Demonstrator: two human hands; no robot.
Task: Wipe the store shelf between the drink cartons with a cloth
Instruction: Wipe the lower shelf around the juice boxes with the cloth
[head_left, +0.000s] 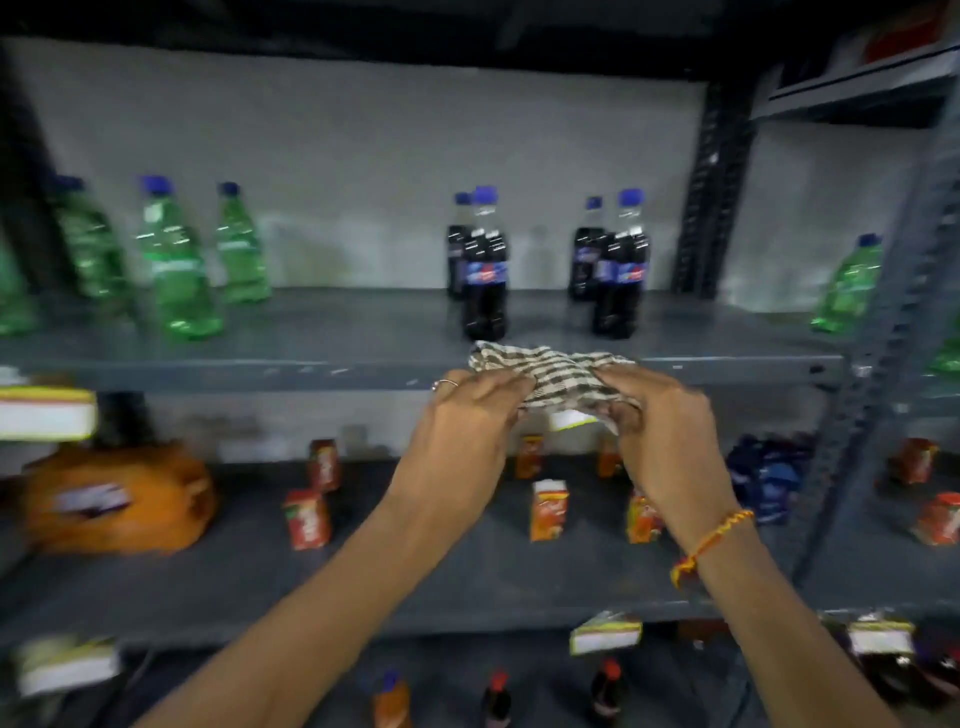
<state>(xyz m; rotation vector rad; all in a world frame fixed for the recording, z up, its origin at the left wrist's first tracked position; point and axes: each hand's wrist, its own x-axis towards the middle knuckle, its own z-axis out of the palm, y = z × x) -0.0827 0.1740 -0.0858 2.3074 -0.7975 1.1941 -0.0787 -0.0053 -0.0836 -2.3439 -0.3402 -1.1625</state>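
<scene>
Both hands hold a striped black-and-white cloth (550, 376) in the air, level with the front lip of the upper grey shelf. My left hand (467, 431) grips its left end and my right hand (665, 431) grips its right end. Below them, the middle grey shelf (363, 571) carries several small red and orange drink cartons: one (306, 519) at left front, one (548, 509) in the middle, one (641, 517) partly behind my right wrist, and more (323, 464) at the back.
The upper shelf (332, 343) holds green bottles (176, 265) at left and dark cola bottles (485, 270) in the middle. An orange bag (119, 499) lies at the left of the middle shelf, blue packets (769, 478) at its right. A metal upright (883, 364) stands at right.
</scene>
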